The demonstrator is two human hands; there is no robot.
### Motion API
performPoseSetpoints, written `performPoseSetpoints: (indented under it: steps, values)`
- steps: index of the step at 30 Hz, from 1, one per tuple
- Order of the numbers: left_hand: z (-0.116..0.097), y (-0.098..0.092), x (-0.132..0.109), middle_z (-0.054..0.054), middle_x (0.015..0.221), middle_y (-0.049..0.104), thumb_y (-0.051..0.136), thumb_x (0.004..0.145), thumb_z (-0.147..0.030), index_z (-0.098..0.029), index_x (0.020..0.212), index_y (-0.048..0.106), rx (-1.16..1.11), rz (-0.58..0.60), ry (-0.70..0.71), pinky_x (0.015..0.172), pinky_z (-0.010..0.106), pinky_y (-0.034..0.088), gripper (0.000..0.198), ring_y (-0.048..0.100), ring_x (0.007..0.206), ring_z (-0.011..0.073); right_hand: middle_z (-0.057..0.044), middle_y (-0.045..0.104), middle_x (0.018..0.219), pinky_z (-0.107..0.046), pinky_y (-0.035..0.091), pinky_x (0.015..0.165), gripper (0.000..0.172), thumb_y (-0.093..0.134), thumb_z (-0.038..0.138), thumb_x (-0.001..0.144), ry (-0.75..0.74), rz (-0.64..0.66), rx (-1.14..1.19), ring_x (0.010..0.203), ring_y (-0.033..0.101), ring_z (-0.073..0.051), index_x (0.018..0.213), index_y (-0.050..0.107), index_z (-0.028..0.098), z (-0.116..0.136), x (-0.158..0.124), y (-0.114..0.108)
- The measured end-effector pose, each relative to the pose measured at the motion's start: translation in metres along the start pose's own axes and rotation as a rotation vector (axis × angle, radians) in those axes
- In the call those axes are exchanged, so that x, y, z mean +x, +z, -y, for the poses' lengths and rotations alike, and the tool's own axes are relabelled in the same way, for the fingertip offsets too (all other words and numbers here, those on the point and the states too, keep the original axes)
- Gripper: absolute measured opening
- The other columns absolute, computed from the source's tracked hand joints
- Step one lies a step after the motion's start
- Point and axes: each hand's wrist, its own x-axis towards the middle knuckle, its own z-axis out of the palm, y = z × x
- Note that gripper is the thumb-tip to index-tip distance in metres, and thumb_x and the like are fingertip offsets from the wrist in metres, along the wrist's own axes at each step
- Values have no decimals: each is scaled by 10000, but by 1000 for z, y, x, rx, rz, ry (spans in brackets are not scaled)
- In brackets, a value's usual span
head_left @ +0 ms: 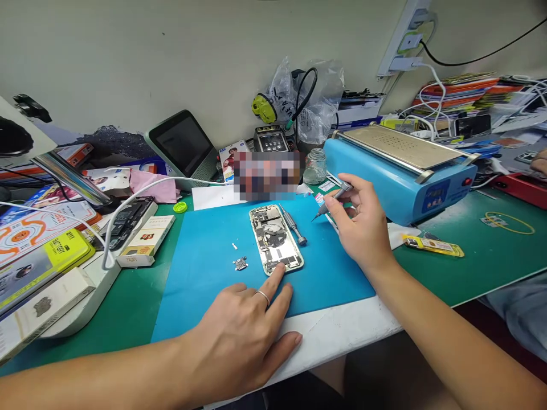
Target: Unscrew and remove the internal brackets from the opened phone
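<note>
An opened smartphone lies on the blue mat with its inner parts showing. My left hand reaches in from below, its index fingertip on the phone's lower end and the other fingers stretched out. A precision screwdriver is held in my right hand, its thin tip pointing down and left above the mat. A second screwdriver lies along the phone's right side. Left of the phone are a pile of small metal parts and screws and a little white piece.
A blue machine with a metal top plate stands at the back right. Yellow tweezers-like packaging lies before it. A glass jar, a screen device, boxes and a white cable surround the mat. Another person's hand shows far right.
</note>
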Motion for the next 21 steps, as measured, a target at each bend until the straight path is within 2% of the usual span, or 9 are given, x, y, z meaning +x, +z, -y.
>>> performPoseSetpoints:
  steps: [12,18,21]
  values:
    - [3,-1,2,272,1532,517,424,1081,-390,-101,1355,538,-59,37,-18,686,444,644,414,792,872,292,-34,742,977,-392,598,802,455,742,367,902,57,-2,65,883,742,-227,1324,610,259,0,0,1]
    - [3,-2,6,259,1546,504,474,1063,-399,-118,1346,552,-46,77,-22,682,434,642,407,795,880,286,-21,730,924,-428,612,835,523,736,429,914,148,77,196,842,743,-223,1373,556,254,8,0,0]
    - [2,3,6,272,1521,521,528,1037,-431,-117,1312,580,-16,71,-11,647,420,640,420,796,808,276,-24,712,927,-424,643,806,514,702,488,932,226,154,288,842,752,-217,1351,551,232,17,8,1]
